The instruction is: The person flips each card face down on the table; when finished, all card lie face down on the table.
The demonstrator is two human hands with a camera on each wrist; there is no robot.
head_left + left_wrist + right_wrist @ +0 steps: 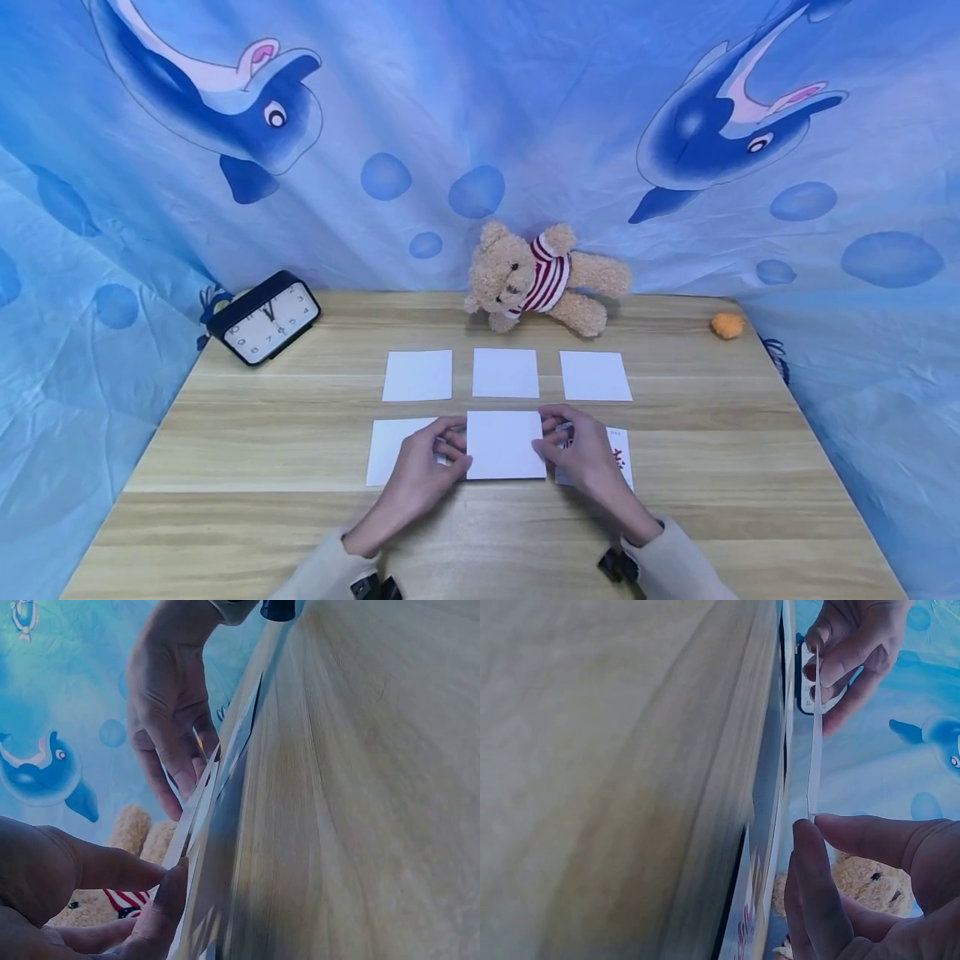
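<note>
A white card, its upper face blank, is held between my two hands in the middle of the front row. My left hand pinches its left edge and my right hand pinches its right edge. The right wrist view shows the card edge-on, raised off the wooden table. Partly behind my left hand lies another blank white card. Under my right hand is a card with red print, mostly covered by the hand.
Behind, three blank white cards lie in a row: left, middle, right. A teddy bear lies at the back edge. A black-framed clock stands back left, a small orange object back right.
</note>
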